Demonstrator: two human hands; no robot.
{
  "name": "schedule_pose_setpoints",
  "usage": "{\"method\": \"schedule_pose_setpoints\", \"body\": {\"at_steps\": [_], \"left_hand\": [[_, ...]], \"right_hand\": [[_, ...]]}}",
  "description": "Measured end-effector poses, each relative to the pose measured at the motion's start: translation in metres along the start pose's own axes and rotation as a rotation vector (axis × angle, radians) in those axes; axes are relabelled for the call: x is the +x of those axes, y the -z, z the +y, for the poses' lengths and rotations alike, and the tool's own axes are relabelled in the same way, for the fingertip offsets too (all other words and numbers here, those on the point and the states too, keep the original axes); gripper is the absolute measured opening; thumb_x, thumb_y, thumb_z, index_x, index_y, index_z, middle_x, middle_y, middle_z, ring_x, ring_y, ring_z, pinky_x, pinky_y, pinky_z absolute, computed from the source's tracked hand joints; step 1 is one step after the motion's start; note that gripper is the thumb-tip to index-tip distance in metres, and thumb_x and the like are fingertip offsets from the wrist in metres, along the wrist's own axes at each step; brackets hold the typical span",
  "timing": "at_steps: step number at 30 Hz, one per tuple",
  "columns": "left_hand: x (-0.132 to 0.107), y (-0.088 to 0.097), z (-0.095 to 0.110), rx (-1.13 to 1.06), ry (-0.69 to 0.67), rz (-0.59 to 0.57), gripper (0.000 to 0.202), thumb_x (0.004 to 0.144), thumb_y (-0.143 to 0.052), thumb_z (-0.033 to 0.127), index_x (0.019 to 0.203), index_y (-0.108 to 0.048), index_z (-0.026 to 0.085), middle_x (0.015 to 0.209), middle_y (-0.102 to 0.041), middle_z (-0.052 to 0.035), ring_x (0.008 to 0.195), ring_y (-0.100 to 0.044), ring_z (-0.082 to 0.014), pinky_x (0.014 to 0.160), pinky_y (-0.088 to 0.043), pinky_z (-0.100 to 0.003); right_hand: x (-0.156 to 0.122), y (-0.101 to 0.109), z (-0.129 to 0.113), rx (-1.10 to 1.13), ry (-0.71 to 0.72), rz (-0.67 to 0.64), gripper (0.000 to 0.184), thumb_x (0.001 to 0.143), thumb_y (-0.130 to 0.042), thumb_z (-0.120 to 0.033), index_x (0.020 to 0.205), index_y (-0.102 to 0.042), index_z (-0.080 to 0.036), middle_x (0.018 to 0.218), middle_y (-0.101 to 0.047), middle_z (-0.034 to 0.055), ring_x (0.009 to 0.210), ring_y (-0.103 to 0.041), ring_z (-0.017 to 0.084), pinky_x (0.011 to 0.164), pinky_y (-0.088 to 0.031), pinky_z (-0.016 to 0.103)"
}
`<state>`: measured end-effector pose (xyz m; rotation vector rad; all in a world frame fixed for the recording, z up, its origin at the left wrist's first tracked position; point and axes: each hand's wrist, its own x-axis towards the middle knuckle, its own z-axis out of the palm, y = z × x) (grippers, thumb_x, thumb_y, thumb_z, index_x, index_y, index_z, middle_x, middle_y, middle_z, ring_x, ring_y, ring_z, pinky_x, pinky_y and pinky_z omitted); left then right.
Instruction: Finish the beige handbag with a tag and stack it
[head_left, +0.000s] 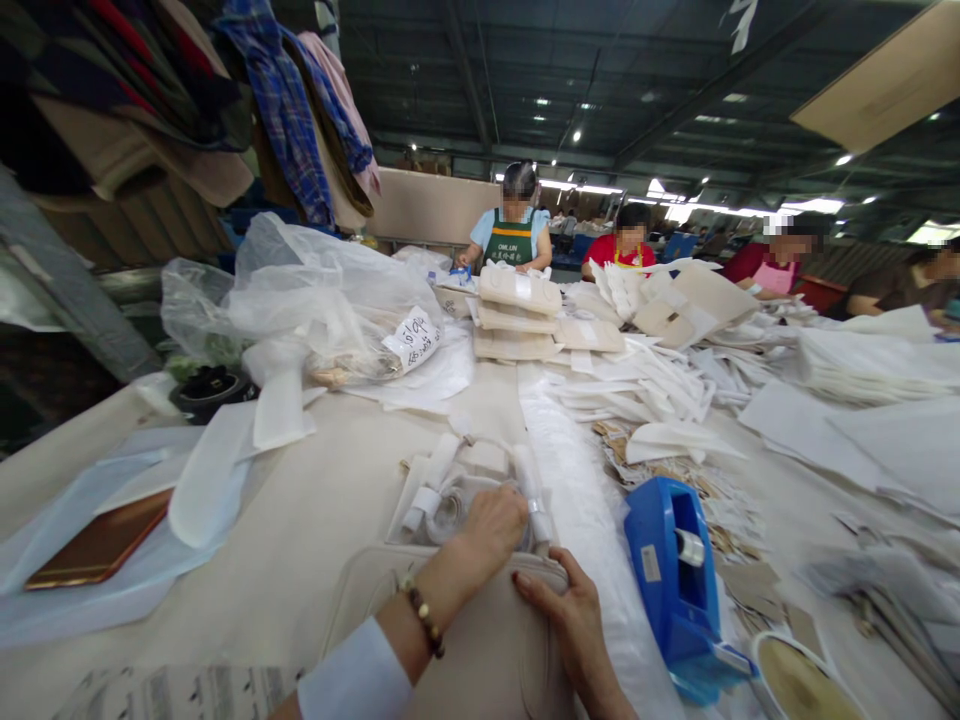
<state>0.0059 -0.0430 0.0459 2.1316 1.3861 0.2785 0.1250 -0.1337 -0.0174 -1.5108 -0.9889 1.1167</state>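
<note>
A beige handbag (442, 620) lies on the table right in front of me. My right hand (566, 605) grips its upper right edge, thumb on top and fingers along the rim. My left hand (491, 528), with a beaded bracelet on the wrist, reaches over the bag, its fingers curled down beside a coiled strap (450, 512). What those fingers hold is hidden. Handle parts in white foam wrapping (427, 490) lie just beyond the bag's top edge, to both sides of the coil.
A blue tape dispenser (671, 590) and a round tape roll (802, 680) stand on the right. On the left lie a brown phone-like flat object (105, 540) and a plastic bag (315, 290). Stacked beige bags (517, 315) and foam sheets fill the back; several co-workers sit beyond.
</note>
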Motion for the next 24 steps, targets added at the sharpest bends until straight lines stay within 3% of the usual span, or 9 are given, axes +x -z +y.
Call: {"method": "schedule_pose_setpoints", "body": {"at_steps": [4, 12, 19, 22, 24], "left_hand": [[0.002, 0.007, -0.009, 0.038, -0.031, -0.025, 0.014, 0.083, -0.051, 0.009, 0.073, -0.06, 0.013, 0.079, -0.062, -0.0023, 0.077, -0.056, -0.0153, 0.077, -0.044, -0.033], [0.007, 0.007, -0.017, 0.032, 0.039, 0.044, 0.017, 0.081, -0.053, 0.02, 0.072, -0.065, 0.014, 0.072, -0.064, -0.0048, 0.072, -0.059, -0.0172, 0.065, -0.042, -0.027], [-0.002, 0.006, -0.013, 0.195, -0.044, -0.01, 0.027, 0.087, -0.039, 0.012, 0.093, -0.065, 0.014, 0.1, -0.064, -0.013, 0.086, -0.061, -0.024, 0.073, -0.045, -0.033], [-0.009, 0.007, -0.018, 0.284, -0.087, -0.071, 0.028, 0.087, -0.038, 0.006, 0.095, -0.064, 0.014, 0.103, -0.062, -0.0119, 0.088, -0.061, -0.0217, 0.076, -0.047, -0.033], [-0.008, 0.006, -0.011, 0.336, -0.163, -0.092, 0.02, 0.089, -0.043, 0.01, 0.096, -0.062, 0.013, 0.102, -0.062, -0.0088, 0.089, -0.061, -0.0192, 0.078, -0.049, -0.035]], "right_hand": [[-0.001, 0.001, 0.001, -0.015, 0.007, -0.012, 0.046, 0.054, -0.076, -0.051, 0.081, -0.059, -0.017, 0.065, -0.059, -0.0014, 0.061, -0.051, 0.015, 0.054, -0.042, 0.024], [-0.002, -0.001, -0.001, -0.003, -0.004, -0.041, 0.044, 0.056, -0.075, -0.05, 0.08, -0.059, -0.017, 0.066, -0.058, -0.0016, 0.062, -0.05, 0.015, 0.056, -0.041, 0.024], [0.0, 0.0, -0.004, -0.004, -0.026, -0.06, 0.045, 0.055, -0.076, -0.05, 0.079, -0.057, -0.018, 0.067, -0.058, -0.002, 0.063, -0.05, 0.015, 0.057, -0.04, 0.024], [-0.001, -0.007, -0.002, 0.031, -0.013, -0.041, 0.045, 0.054, -0.077, -0.05, 0.079, -0.058, -0.018, 0.065, -0.058, -0.0027, 0.061, -0.05, 0.013, 0.054, -0.04, 0.023], [-0.008, -0.01, -0.006, 0.045, 0.034, 0.033, 0.044, 0.056, -0.075, -0.052, 0.078, -0.059, -0.017, 0.062, -0.057, -0.0033, 0.057, -0.05, 0.013, 0.051, -0.04, 0.023]]}}
